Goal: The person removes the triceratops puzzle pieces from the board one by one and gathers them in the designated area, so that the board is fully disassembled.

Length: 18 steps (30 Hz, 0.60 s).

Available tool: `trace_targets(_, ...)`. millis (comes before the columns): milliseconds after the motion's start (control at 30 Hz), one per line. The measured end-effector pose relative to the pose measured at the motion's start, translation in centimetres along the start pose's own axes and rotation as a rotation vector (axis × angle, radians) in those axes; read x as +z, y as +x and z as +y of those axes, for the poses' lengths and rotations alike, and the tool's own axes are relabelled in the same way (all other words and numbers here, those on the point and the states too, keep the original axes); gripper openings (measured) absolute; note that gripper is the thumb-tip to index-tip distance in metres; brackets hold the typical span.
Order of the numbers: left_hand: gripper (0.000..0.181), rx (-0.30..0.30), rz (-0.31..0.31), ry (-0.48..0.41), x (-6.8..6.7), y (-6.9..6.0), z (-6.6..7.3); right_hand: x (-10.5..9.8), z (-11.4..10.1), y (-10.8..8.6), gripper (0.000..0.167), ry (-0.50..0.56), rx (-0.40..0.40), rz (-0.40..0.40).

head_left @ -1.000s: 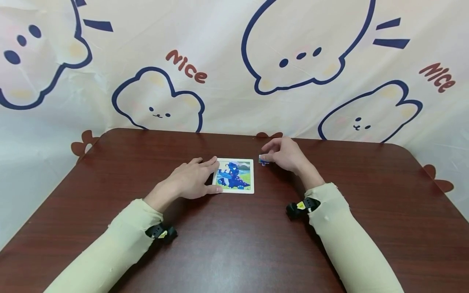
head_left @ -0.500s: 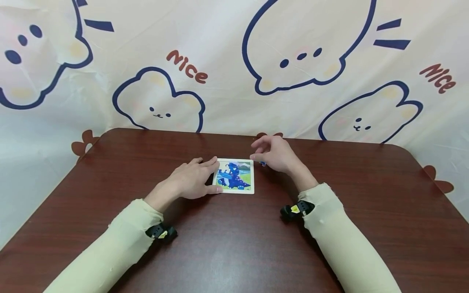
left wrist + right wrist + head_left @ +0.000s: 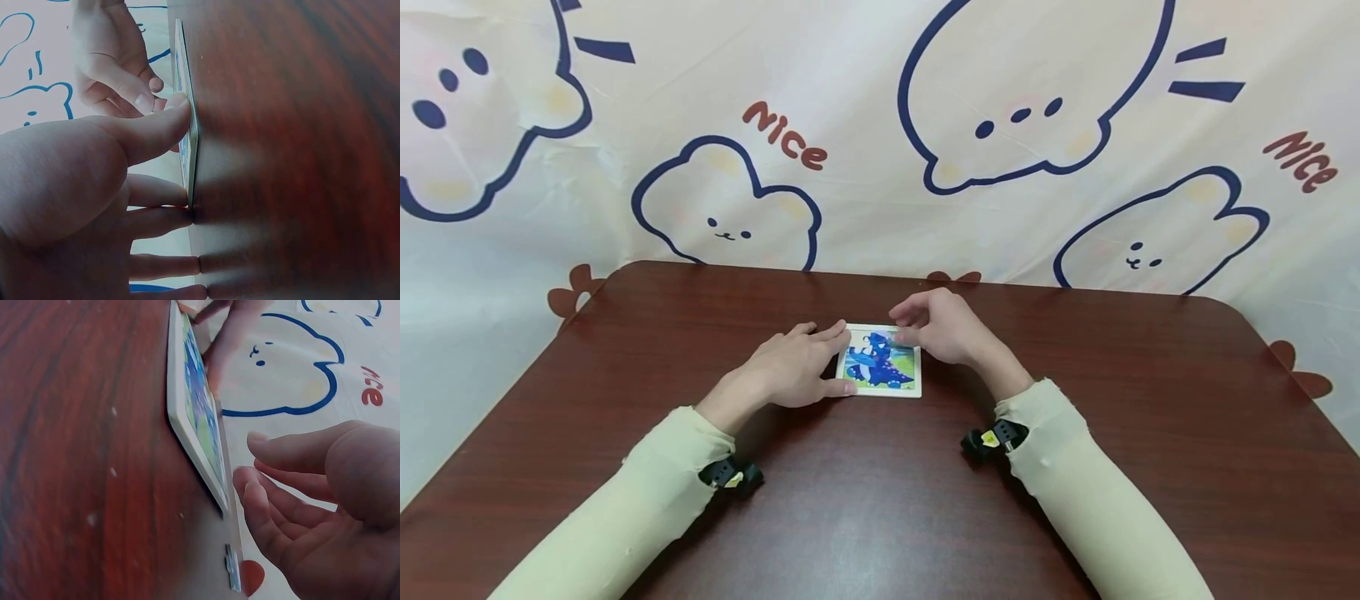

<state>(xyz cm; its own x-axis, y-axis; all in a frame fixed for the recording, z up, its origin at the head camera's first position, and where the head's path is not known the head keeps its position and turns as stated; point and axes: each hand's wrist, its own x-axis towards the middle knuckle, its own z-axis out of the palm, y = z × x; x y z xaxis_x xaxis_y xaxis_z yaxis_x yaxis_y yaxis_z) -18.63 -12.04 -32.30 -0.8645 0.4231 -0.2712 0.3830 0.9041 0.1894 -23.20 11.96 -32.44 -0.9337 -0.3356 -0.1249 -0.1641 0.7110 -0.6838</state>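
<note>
A small picture puzzle of a blue dinosaur in a white frame lies flat on the table. My left hand rests at its left side, fingers extended; the thumb lies on the near left corner and the forefinger touches the far left corner. Over the puzzle's upper right part hovers my right hand, fingers loosely bent. The right wrist view shows a gap between its thumb and fingers, nothing in it. A loose puzzle piece lies on the table beside the frame; in the head view the right hand hides it.
The dark brown wooden table spreads around the puzzle on all sides. Behind it hangs a pale curtain with cartoon bears and lettering. Both wrists carry black camera straps.
My right hand has left the loose piece on the table and moved left, over the puzzle's upper right corner. The left hand has stayed on the frame.
</note>
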Motion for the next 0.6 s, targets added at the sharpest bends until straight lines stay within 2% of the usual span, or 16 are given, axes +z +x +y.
trace_targets(300,0.089,-0.004,0.008,0.005,-0.1,0.0,0.1,0.8,-0.4,0.4,0.037,-0.033,-0.010,-0.055)
trace_targets(600,0.088,0.002,0.007,-0.003,0.0,0.0,0.0,1.2,-0.5,0.4,0.034,-0.075,-0.004,-0.076)
